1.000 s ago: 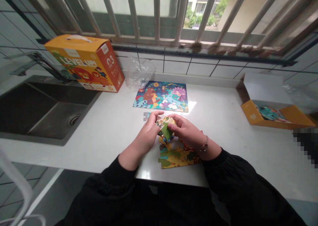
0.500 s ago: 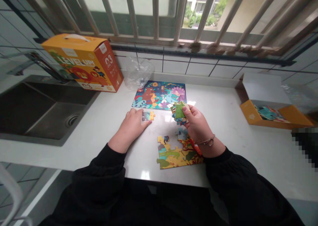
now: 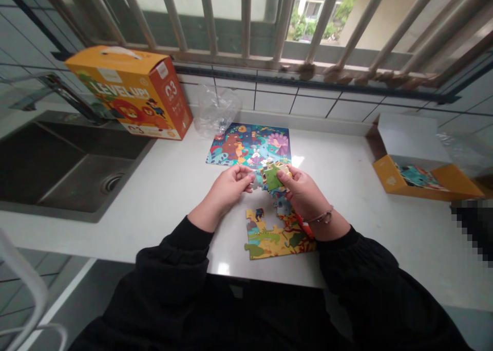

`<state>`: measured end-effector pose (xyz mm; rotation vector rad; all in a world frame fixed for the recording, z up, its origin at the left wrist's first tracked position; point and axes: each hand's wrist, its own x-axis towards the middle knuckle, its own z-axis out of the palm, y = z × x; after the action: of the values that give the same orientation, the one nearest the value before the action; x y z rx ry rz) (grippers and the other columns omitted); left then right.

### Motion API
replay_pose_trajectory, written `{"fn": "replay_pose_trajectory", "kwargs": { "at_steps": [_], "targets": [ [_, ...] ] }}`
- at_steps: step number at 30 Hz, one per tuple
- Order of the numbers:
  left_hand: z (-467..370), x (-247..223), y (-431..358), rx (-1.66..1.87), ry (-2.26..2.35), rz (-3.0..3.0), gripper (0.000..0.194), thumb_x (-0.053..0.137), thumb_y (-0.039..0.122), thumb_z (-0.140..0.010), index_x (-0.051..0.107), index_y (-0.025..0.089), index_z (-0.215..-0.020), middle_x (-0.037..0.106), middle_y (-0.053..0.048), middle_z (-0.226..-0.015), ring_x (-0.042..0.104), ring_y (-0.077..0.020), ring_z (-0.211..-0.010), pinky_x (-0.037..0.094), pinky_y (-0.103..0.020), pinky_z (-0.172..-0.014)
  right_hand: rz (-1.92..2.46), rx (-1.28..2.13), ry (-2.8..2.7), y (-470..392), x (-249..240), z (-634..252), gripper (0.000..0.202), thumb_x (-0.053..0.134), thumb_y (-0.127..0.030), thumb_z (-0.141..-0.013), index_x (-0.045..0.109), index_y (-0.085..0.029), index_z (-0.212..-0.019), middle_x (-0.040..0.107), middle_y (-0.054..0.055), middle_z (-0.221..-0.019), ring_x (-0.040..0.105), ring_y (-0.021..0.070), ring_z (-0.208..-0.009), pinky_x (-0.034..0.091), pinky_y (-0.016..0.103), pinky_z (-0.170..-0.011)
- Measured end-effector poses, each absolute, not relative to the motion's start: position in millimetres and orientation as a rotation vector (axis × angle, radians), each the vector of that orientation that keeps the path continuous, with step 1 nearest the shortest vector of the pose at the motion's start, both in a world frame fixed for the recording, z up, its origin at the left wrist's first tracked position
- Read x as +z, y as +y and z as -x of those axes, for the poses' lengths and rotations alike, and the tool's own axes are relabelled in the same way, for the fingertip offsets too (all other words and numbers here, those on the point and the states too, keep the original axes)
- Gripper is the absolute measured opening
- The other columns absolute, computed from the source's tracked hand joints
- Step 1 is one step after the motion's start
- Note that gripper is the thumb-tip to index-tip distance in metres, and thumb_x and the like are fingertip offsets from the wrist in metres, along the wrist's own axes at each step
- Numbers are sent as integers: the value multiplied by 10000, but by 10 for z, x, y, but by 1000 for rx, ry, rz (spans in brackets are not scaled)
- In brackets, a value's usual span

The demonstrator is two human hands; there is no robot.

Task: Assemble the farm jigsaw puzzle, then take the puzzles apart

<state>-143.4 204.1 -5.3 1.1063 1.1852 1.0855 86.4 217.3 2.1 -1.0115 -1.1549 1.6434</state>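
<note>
My left hand (image 3: 231,185) is closed, its thumb and fingers pinching a puzzle piece (image 3: 257,179) with grey and teal on it. That piece is right beside the stack of puzzle pieces (image 3: 272,178) gripped in my right hand (image 3: 302,187); whether they touch I cannot tell. A green piece lies on top of the stack. Below my hands, on the counter, lies a partly joined puzzle (image 3: 265,240) with a crocodile on yellow ground. Its upper right part is hidden behind my right hand and wrist. A finished-looking dark blue animal puzzle (image 3: 250,143) lies beyond my hands.
An orange carton (image 3: 131,96) stands at the back left beside the sink (image 3: 87,173). Crumpled clear plastic (image 3: 216,112) sits against the wall. On the right, an open orange box (image 3: 389,179) holds more puzzle pieces. A barred window is behind the counter (image 3: 346,227).
My left hand has picked up the piece from the counter and moved right, bringing it beside the stack. My right hand has shifted only slightly left and still holds the stack.
</note>
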Motion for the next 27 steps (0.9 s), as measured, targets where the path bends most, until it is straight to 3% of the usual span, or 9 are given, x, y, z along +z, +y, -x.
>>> {"fn": "replay_pose_trajectory", "kwargs": {
  "at_steps": [6, 11, 17, 21, 27],
  "targets": [
    [1116, -120, 2023, 1108, 938, -1006, 293, 845, 301, -943, 676, 181, -1150, 752, -39, -1014, 716, -151, -812, 610, -335, -828, 1057, 1666, -1214, 2259, -21, -988, 634, 932, -729, -822, 794, -230, -1187, 851, 73, -1141, 783, 238, -987, 635, 350, -850],
    [1137, -112, 1998, 1121, 925, -932, 231, 814, 270, -942, 708, 177, -1124, 760, -46, -1046, 735, -163, -911, 613, -353, -939, 1064, 1697, -1269, 2247, -23, -949, 610, 880, -780, -854, 789, -232, -1106, 846, 57, -1082, 763, 215, -948, 613, 327, -834],
    [1197, -32, 1981, 1052, 1060, -1166, 305, 657, 425, -1039, 731, 188, -1216, 777, -110, -1174, 751, -240, -1031, 623, -429, -972, 1017, 1668, -1160, 2246, 20, -952, 607, 885, -790, -845, 751, -257, -1101, 832, 44, -1028, 764, 215, -867, 619, 352, -797],
    [1203, 34, 1855, 820, 1271, -1865, 522, 760, 627, -992, 757, 172, -1249, 748, -169, -1285, 712, -339, -1177, 574, -520, -1080, 982, 1537, -1079, 2348, 52, -1074, 626, 832, -835, -868, 739, -279, -1141, 840, 68, -1065, 796, 260, -972, 648, 396, -842],
    [789, 41, 1576, 406, 1293, -2356, 1189, 952, 808, -722, 546, 141, -1618, 571, -280, -1627, 526, -503, -1488, 418, -649, -1230, 1008, 1487, -975, 2395, 48, -1125, 615, 900, -787, -827, 714, -275, -1112, 837, 51, -1044, 795, 244, -945, 655, 367, -797]
  ]
}}
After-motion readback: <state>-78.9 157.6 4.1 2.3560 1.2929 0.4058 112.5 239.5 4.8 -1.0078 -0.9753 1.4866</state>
